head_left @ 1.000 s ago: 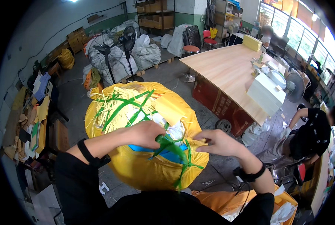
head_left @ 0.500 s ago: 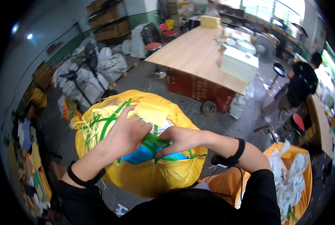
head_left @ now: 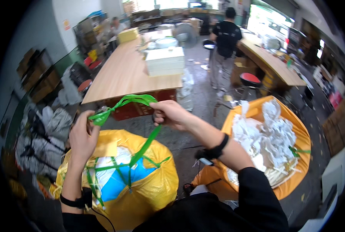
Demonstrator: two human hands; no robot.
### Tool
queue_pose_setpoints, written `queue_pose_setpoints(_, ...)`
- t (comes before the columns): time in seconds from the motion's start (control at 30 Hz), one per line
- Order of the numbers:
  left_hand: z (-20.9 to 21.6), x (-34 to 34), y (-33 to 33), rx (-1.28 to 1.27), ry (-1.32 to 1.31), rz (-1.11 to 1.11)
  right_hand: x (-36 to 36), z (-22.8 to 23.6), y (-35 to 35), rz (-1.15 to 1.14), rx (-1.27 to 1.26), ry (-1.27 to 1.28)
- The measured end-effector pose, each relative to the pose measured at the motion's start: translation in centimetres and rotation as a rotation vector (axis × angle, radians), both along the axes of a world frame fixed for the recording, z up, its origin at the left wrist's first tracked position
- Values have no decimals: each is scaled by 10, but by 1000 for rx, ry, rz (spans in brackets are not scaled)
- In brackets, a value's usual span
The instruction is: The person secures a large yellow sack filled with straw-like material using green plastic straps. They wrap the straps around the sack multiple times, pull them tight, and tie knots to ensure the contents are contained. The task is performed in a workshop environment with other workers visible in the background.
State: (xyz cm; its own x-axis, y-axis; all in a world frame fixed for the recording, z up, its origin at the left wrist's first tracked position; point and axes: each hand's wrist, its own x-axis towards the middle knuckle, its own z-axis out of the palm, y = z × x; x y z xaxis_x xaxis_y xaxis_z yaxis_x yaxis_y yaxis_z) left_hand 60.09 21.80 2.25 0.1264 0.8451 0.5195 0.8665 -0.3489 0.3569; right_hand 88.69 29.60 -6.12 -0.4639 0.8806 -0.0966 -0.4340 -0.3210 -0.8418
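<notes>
A green plastic strap (head_left: 132, 99) stretches, bunched and partly twisted, between my two raised hands. My left hand (head_left: 83, 138) is closed on one part of it, thumb and fingers pinching. The fingers of my right hand (head_left: 169, 115) are curled round another part, from which a length runs down to the sack. Below sits a large yellow woven sack (head_left: 153, 193), stuffed full. Several green straps criss-cross its opening over a bright blue sheet (head_left: 116, 185), white material and a pale yellow paper piece (head_left: 107, 148).
To my right stands an orange sack (head_left: 290, 188) holding crumpled white plastic (head_left: 274, 129) and paper strips. Ahead is a wooden table (head_left: 116, 79) with a white paper stack (head_left: 165, 62). A person (head_left: 225, 42) stands beyond, near a red stool (head_left: 250, 79). White bags (head_left: 50, 123) lie at left.
Both hands have risen from the yellow sack's top and moved apart, drawing the green strap up between them. My view has turned to the right.
</notes>
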Motion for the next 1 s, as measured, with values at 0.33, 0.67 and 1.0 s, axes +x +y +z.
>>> queue_pose_setpoints(0.33, -178, 91, -9, -168, 661, -275, -13, -133, 31, -696, -338, 58)
queue_pose_setpoints(0.67, -190, 0, -16, -469, 142, -477, 1, -129, 64, -857, -285, -132)
queue_pose_setpoints(1.0, -190, -17, -14, -534, 100, -292, 23, -49, 77, -386, -82, -300)
